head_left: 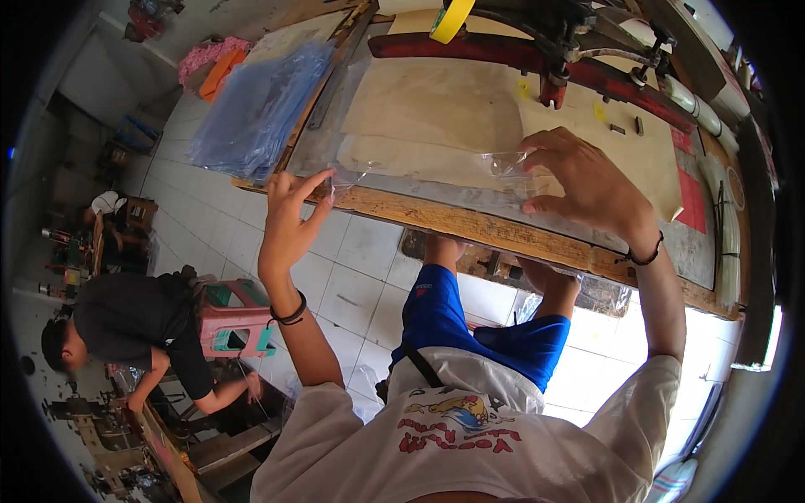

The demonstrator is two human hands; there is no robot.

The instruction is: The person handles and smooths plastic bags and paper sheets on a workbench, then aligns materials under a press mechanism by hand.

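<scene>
A clear plastic sheet (428, 172) lies over brown paper (436, 101) on the worktable. At the sheet's left corner, by the wooden table edge (444, 220), my left hand (289, 218) pinches the plastic between thumb and forefinger. My right hand (587, 184) is at the sheet's right end, its fingers curved and thumb apart, with the plastic at its fingertips; whether it grips the film is unclear. Left of the paper rests a stack of bluish plastic sheets (260, 109). A red metal bar (470, 50) crosses behind the paper.
A yellow tape roll (451, 20) sits on the bar. Two small dark blocks (618, 129) lie on the paper at right. Bundled clear strips (725, 226) line the right edge. At lower left, a person (138, 335) bends near a pink and green stool (235, 318).
</scene>
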